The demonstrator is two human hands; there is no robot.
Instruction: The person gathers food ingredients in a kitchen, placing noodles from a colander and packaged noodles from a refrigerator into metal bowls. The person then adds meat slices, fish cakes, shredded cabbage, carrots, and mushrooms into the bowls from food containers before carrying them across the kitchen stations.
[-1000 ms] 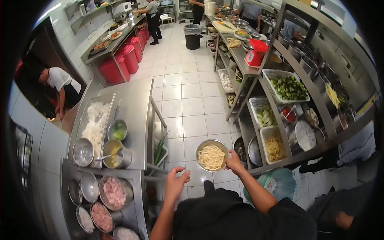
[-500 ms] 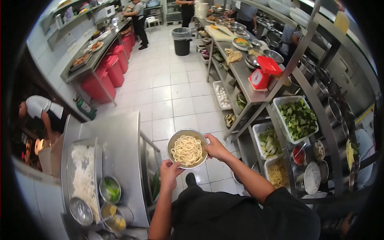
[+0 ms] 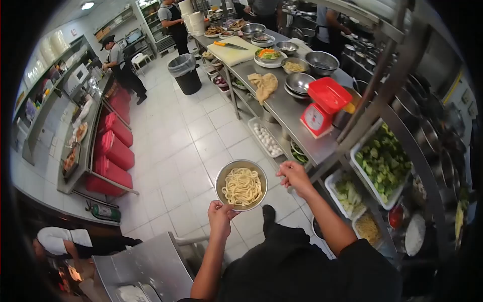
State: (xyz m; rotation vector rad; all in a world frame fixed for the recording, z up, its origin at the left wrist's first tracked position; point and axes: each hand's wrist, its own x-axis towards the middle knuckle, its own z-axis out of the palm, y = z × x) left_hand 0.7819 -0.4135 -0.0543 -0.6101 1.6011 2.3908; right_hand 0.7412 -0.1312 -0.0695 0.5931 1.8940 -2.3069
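A steel bowl (image 3: 219,177) of thick pale noodles (image 3: 242,186) hangs over the tiled floor in front of my body. My left hand (image 3: 220,216) grips the bowl's near left rim, thumb and fingers on its edge. Off the bowl's right side, my right hand (image 3: 295,177) is apart from the rim, its fingers loosely bent with nothing visible in them. Nearest to that hand is the steel worktable with a red kitchen scale (image 3: 315,117) on it.
Metal bowls, a folded cloth (image 3: 263,86) and a cutting board (image 3: 231,52) with a knife lie on the right worktable. Tubs of greens (image 3: 382,163) stand in the right rack. A bin (image 3: 187,75) stands on the floor. Several people work around the kitchen.
My right hand has let go of the bowl and moved right. My left hand still holds it. The view has turned right, bringing the worktable and scale closer.
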